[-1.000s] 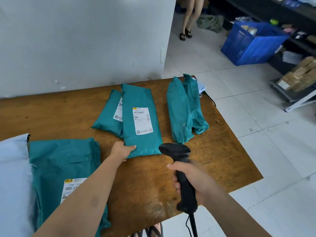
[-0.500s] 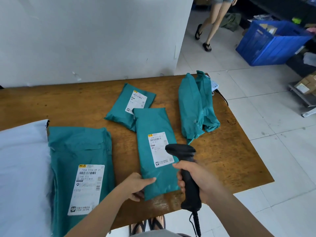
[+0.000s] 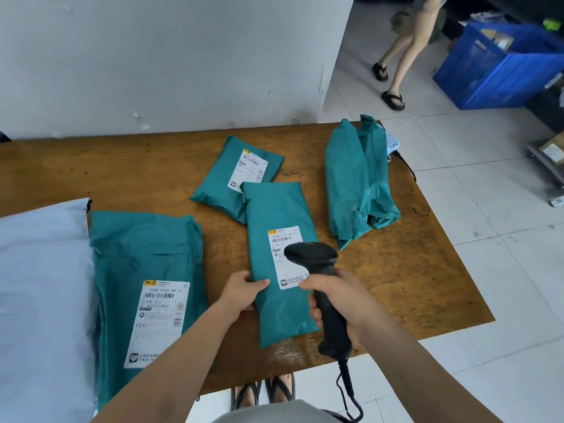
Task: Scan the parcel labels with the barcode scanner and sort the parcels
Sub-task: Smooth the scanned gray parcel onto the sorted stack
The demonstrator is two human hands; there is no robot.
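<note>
White wall and pale floor tiles frame a brown wooden table (image 3: 412,270) that carries the parcels. Largest, far to the left of the left hand's fingers, lies a white mailer (image 3: 42,300), with a big teal parcel (image 3: 146,257) just beside it, its label facing up. Beyond the right hand's fingers, toward the table's far right corner, two long teal parcels (image 3: 351,184) lie side by side, touching. Between both hands rests the middle teal parcel (image 3: 274,303), label up; its far end overlaps a smaller teal parcel (image 3: 225,184) lying past the left fingers. The left hand (image 3: 241,293) grips the middle parcel's left edge, thumb on top and fingers curled under. The right hand (image 3: 341,297) is closed around the handle of the black barcode scanner (image 3: 311,257), whose head hangs over that parcel's white label (image 3: 282,239). On the floor, off past the table, stands a blue crate (image 3: 494,71).
</note>
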